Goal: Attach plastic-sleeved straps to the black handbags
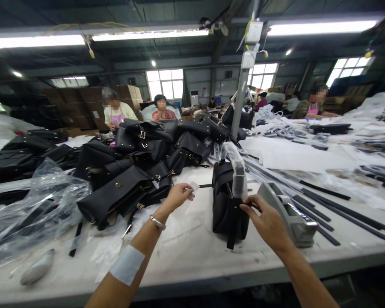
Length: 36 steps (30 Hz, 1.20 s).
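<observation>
A black handbag (220, 209) stands upright on the table, its handle wrapped in clear plastic film (239, 171). My right hand (269, 222) pinches the bag's right upper edge between thumb and fingers, beside a hanging black strap (233, 226). My left hand (179, 196) is closed on a small whitish translucent piece (194, 185), held above the table to the left of the bag. A pale square patch (127, 264) lies on my left forearm. Just right of my right hand stands a grey tabletop device (297, 222) resembling a tape dispenser.
Black handbags (115, 192) are heaped at left and centre, with crumpled clear plastic (57, 196) beside them. Black strips (349, 209) and white sheets (285, 152) cover the right side. A metal post (240, 98) rises behind the bag. Several people work farther back.
</observation>
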Available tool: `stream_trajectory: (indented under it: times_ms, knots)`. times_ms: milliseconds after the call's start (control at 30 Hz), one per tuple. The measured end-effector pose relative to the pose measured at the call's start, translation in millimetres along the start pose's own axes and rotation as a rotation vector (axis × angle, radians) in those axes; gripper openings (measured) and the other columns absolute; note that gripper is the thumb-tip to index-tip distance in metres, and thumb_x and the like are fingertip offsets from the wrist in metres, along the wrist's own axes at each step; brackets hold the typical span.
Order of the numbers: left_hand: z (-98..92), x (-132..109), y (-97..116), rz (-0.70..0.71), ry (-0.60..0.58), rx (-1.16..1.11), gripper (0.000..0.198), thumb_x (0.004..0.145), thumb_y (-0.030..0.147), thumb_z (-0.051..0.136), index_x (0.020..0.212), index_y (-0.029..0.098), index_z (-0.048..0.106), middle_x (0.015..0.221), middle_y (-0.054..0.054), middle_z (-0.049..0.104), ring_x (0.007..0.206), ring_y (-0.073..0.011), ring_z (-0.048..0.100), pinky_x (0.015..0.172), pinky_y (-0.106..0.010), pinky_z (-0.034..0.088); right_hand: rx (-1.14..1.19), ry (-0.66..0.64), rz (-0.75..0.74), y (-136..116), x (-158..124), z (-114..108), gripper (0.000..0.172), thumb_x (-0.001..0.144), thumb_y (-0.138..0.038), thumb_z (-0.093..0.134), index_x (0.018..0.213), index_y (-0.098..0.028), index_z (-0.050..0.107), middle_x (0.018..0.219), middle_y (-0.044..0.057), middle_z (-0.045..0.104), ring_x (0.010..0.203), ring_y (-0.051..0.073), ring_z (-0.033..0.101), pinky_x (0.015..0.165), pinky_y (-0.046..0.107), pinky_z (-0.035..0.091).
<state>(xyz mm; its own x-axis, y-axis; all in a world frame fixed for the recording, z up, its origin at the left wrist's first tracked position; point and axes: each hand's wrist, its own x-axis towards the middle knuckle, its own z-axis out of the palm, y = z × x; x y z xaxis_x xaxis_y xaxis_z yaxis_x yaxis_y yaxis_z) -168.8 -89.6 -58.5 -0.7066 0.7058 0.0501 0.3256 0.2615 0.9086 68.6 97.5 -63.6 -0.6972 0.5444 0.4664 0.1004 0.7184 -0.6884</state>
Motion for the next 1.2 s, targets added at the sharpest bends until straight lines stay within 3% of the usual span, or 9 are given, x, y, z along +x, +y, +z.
stream_trajectory:
  times_ms: [100, 233, 400, 467, 600, 700, 900, 1100, 1200]
  knots:
    - [-3.2, -16.2, 6.0, 0.003, -0.059, -0.101, 0.021, 0.081, 0.032, 0.068, 0.083, 0.011, 0.074, 0.080, -0.009, 0.076, 0.074, -0.0180, 0.070, 0.071, -0.028, 0.054, 0.096, 0.002, 0.035, -13.3, -7.7, 4.2, 0.023, 0.086, -0.047, 0.061, 0.087, -0.024, 0.061, 0.090, 0.004, 0.073, 0.089, 0.025, 0.070, 0.083, 0.037, 0.052]
    - [9.7, -30.6, 25.6, 0.056, -0.073, -0.220, 0.032, 0.080, 0.044, 0.071, 0.091, 0.014, 0.075, 0.092, -0.007, 0.076, 0.085, -0.0179, 0.068, 0.081, -0.028, 0.051, 0.028, -0.014, 0.058, -20.2, -24.3, 10.5, 0.023, 0.087, -0.047, 0.061, 0.088, -0.025, 0.063, 0.086, 0.002, 0.073, 0.083, 0.025, 0.070, 0.079, 0.037, 0.052]
    - [29.4, -36.8, 49.4, 0.085, -0.074, -0.352, 0.034, 0.079, 0.046, 0.072, 0.090, 0.014, 0.076, 0.088, -0.007, 0.076, 0.083, -0.0182, 0.067, 0.080, -0.028, 0.051, -0.051, 0.237, 0.055, -27.6, -46.5, 4.2, 0.027, 0.092, -0.044, 0.055, 0.107, -0.024, 0.064, 0.108, 0.008, 0.071, 0.097, 0.029, 0.068, 0.089, 0.043, 0.051]
    - [35.5, -46.7, 51.3, 0.058, -0.103, -0.384, 0.032, 0.076, 0.044, 0.075, 0.083, 0.013, 0.077, 0.080, -0.007, 0.076, 0.075, -0.0174, 0.067, 0.075, -0.028, 0.051, -0.016, 0.268, 0.088, -35.2, -57.4, 1.1, 0.026, 0.092, -0.043, 0.056, 0.107, -0.025, 0.066, 0.107, 0.007, 0.071, 0.091, 0.027, 0.069, 0.087, 0.041, 0.052]
    - [50.9, -83.1, 39.4, -0.043, -0.161, -0.455, 0.027, 0.073, 0.040, 0.078, 0.071, 0.013, 0.075, 0.069, -0.005, 0.074, 0.063, -0.0153, 0.063, 0.067, -0.026, 0.048, 0.207, 0.049, 0.202, -51.7, -78.6, 8.1, 0.027, 0.092, -0.044, 0.058, 0.108, -0.024, 0.068, 0.100, 0.006, 0.071, 0.074, 0.020, 0.068, 0.069, 0.031, 0.057]
    - [63.5, -112.3, 25.9, -0.097, -0.163, -0.447, 0.021, 0.072, 0.035, 0.078, 0.068, 0.015, 0.073, 0.067, -0.003, 0.072, 0.062, -0.0148, 0.062, 0.063, -0.024, 0.046, 0.328, -0.065, 0.225, -59.8, -87.5, 24.7, 0.032, 0.088, -0.044, 0.064, 0.111, -0.023, 0.069, 0.106, 0.008, 0.069, 0.078, 0.020, 0.068, 0.068, 0.029, 0.057]
    - [69.9, -138.5, 5.2, -0.073, -0.146, -0.397, 0.018, 0.078, 0.035, 0.073, 0.081, 0.018, 0.076, 0.078, -0.003, 0.075, 0.074, -0.0188, 0.067, 0.068, -0.025, 0.048, 0.325, -0.101, 0.271, -65.5, -91.6, 45.9, 0.026, 0.085, -0.045, 0.067, 0.080, -0.020, 0.073, 0.077, 0.004, 0.069, 0.068, 0.019, 0.065, 0.061, 0.027, 0.053]
    - [68.3, -142.0, -12.5, -0.189, -0.016, -0.478, 0.015, 0.072, 0.031, 0.077, 0.068, 0.017, 0.074, 0.067, -0.003, 0.074, 0.065, -0.0165, 0.066, 0.064, -0.025, 0.048, 0.082, -0.011, 0.279, -41.3, -95.0, 41.4, 0.033, 0.089, -0.049, 0.060, 0.100, -0.020, 0.072, 0.087, 0.008, 0.073, 0.066, 0.021, 0.067, 0.065, 0.033, 0.055]
    - [71.5, -146.8, -17.7, -0.236, -0.028, -0.568, 0.013, 0.069, 0.028, 0.079, 0.073, 0.017, 0.073, 0.070, -0.002, 0.075, 0.066, -0.0152, 0.066, 0.066, -0.024, 0.049, -0.008, -0.088, 0.315, -28.7, -98.1, 45.8, 0.037, 0.085, -0.051, 0.065, 0.102, -0.019, 0.073, 0.090, 0.010, 0.076, 0.071, 0.025, 0.070, 0.073, 0.038, 0.055]
